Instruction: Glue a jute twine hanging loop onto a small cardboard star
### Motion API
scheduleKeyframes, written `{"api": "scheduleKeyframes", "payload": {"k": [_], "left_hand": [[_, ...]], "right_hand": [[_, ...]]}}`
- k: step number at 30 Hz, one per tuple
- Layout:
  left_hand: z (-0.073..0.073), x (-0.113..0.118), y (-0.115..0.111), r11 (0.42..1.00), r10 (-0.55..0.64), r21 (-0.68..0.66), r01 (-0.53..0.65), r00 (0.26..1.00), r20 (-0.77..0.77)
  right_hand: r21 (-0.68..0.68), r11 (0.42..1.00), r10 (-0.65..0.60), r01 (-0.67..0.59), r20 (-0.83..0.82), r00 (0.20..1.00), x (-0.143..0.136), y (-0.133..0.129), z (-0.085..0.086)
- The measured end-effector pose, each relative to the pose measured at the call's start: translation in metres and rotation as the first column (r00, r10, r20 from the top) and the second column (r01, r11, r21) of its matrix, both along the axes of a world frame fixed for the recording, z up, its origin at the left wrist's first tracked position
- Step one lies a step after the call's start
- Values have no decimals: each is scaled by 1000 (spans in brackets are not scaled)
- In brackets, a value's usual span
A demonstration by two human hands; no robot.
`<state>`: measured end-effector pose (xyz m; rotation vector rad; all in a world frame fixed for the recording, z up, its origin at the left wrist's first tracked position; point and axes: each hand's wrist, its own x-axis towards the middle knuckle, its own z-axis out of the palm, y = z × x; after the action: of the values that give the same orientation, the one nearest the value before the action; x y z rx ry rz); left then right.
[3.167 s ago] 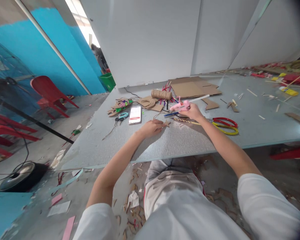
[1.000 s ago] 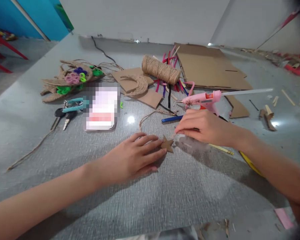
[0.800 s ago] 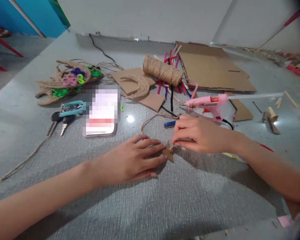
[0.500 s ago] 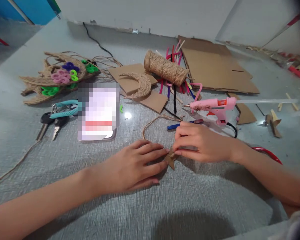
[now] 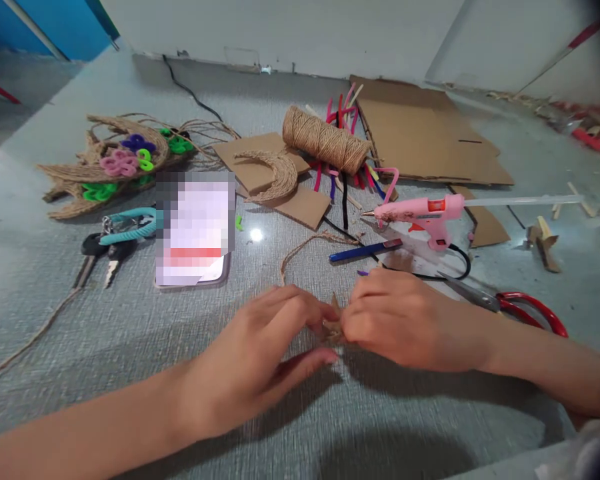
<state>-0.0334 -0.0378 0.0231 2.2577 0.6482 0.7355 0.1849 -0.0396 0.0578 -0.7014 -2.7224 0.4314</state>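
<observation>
A small brown cardboard star sits between my two hands, mostly hidden by the fingers. My left hand pinches its left side and my right hand grips its right side, both just above the grey table. A length of jute string curls on the table behind my hands. The pink glue gun rests on the table beyond my right hand, with nothing touching it.
Red-handled scissors lie right of my right hand, a blue pen behind it. Further back are a jute twine spool, pipe cleaners, cardboard sheets, a twine crescent, a phone, keys and a twine craft piece.
My right hand let go of the glue gun, which now lies on the table, and came to the star. Both hands lifted the star and drew it closer to me.
</observation>
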Motion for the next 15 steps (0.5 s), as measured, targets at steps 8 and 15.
{"api": "scheduleKeyframes", "payload": {"k": [8,15], "left_hand": [[21,17,-21,965,-79,-252,77,997,3],[29,26,-41,753,-116,-609,249,961,250]], "right_hand": [[328,942,41,-72,100,994,1,-41,21],[603,756,-335,255,22,942,54,-77,36]]}}
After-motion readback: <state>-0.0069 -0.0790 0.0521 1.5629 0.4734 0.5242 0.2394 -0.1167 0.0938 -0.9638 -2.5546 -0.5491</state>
